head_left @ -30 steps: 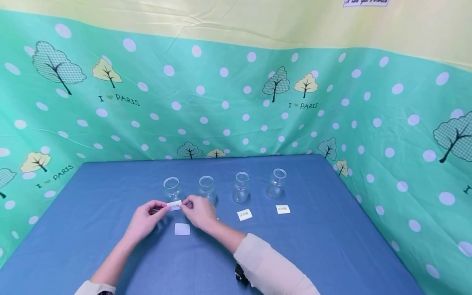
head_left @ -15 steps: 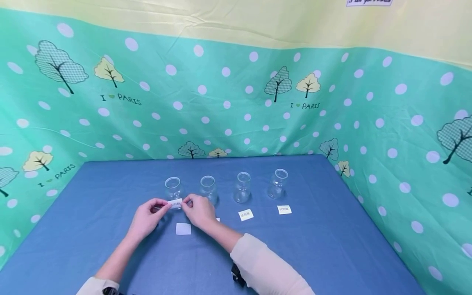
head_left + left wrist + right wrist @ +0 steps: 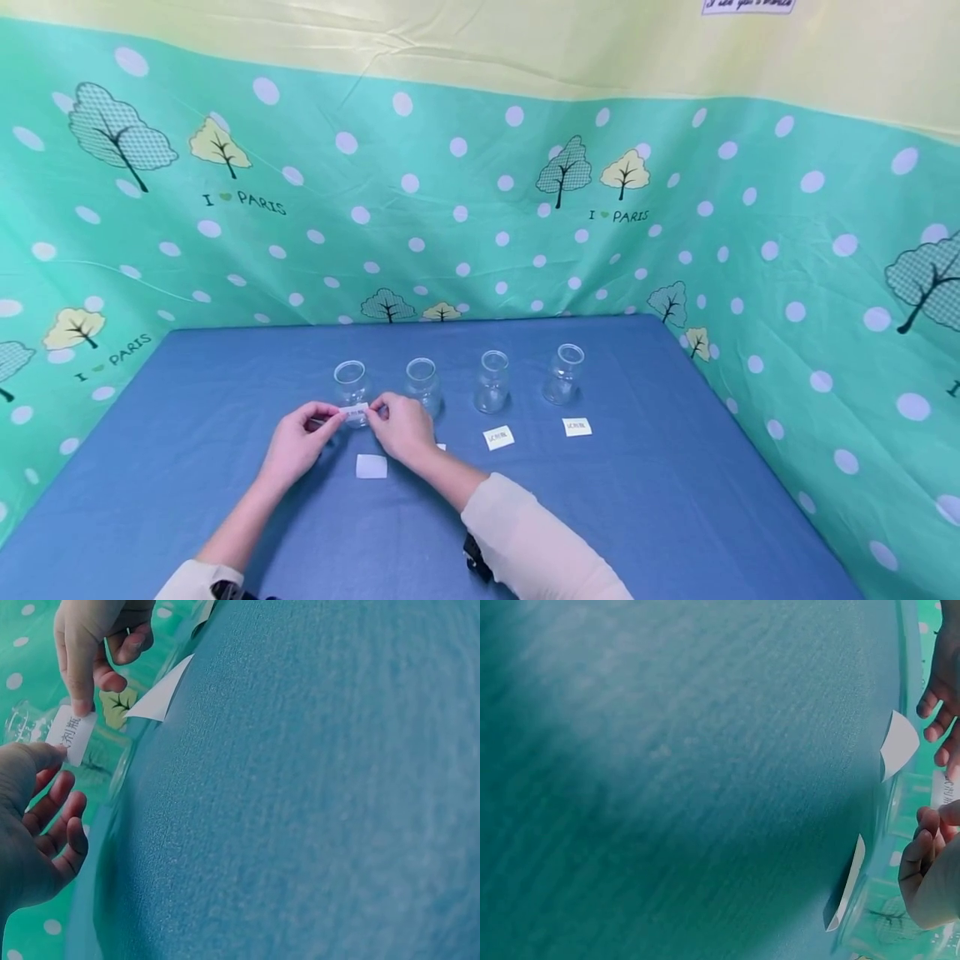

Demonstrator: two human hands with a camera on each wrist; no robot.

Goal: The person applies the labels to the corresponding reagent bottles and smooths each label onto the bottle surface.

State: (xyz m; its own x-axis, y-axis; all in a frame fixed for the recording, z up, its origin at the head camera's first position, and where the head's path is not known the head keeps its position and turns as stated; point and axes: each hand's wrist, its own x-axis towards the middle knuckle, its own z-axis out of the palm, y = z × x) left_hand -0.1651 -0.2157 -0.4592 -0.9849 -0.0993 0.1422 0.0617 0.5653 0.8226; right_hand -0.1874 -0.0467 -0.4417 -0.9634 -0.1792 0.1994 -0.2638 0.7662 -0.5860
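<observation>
Overall, the green and cream curtain [image 3: 420, 208] spreads widest around your workspace, with the blue tablecloth [image 3: 675, 500] below it, both as they are in the earlier head views apart from a slight shift of the whole scene. Your right sleeve [image 3: 547, 542] is pale and reaches in from the near edge, and a black strap [image 3: 476, 557] shows beside it. Your left hand [image 3: 296, 446] pinches one end of the label between thumb and fingertip, its other fingers loosely curled in the left wrist view; your right hand [image 3: 405, 429] pinches the opposite end. Four clear glass jars stand in a row: the leftmost jar [image 3: 350, 387] directly behind the label, the second jar [image 3: 422, 385] partly behind your right hand, then the third jar [image 3: 492, 387] and the fourth jar [image 3: 564, 379], all four in the same places as a second ago. Among the papers, one blank slip [image 3: 371, 467] lies between your wrists, and two written slips [image 3: 498, 437] lie in front of the third and fourth jars. The label [image 3: 356, 412], printed with dark characters, sits slightly higher against the leftmost jar than a second ago; you cannot tell whether it touches the glass.
</observation>
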